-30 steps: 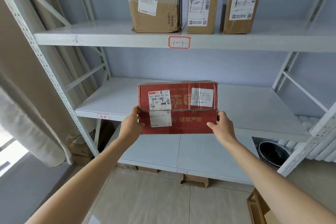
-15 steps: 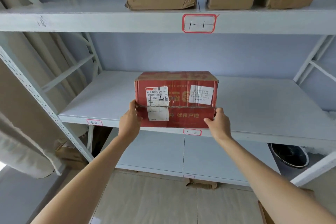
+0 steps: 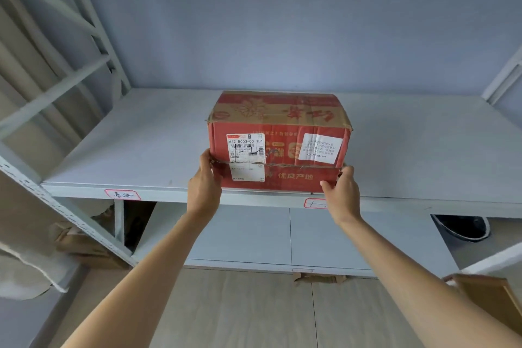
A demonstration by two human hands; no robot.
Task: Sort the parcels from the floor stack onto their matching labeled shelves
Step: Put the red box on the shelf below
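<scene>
So closest to the camera you've got two bare forearms reaching up and forward over a pale tiled floor (image 3: 226, 313). Off at the lower right edge there's a corner of a brown cardboard box (image 3: 491, 297) sitting low.

Next up, the hands. The left hand (image 3: 204, 186) is wrapped onto the lower left corner of the red parcel (image 3: 278, 144), thumb up along the front edge, fingers curled round the side. The right hand (image 3: 341, 195) does the same on the lower right corner, thumb pressed against the front face and the rest of the fingers hooked behind the side, so both are gripping it.

The parcel itself sits on the middle shelf (image 3: 127, 150), right at the front lip, roughly centre, upright with its printed face toward the camera. It has a white shipping label (image 3: 245, 147) on the left of the front face and a second white sticker (image 3: 320, 147) on the right. A crease runs across the front about halfway down.

On the shelf's front edge there's a red-bordered tag (image 3: 123, 194) off to the left, and another tag (image 3: 315, 203) just under the parcel, partly hidden by the right hand.

Below is a lower shelf (image 3: 254, 234), with a dark round bin (image 3: 463, 227) past its right end. Behind everything is a blue-grey wall (image 3: 282, 31), and along the left a beige curtain (image 3: 25, 70) hangs behind the rack's frame.
</scene>
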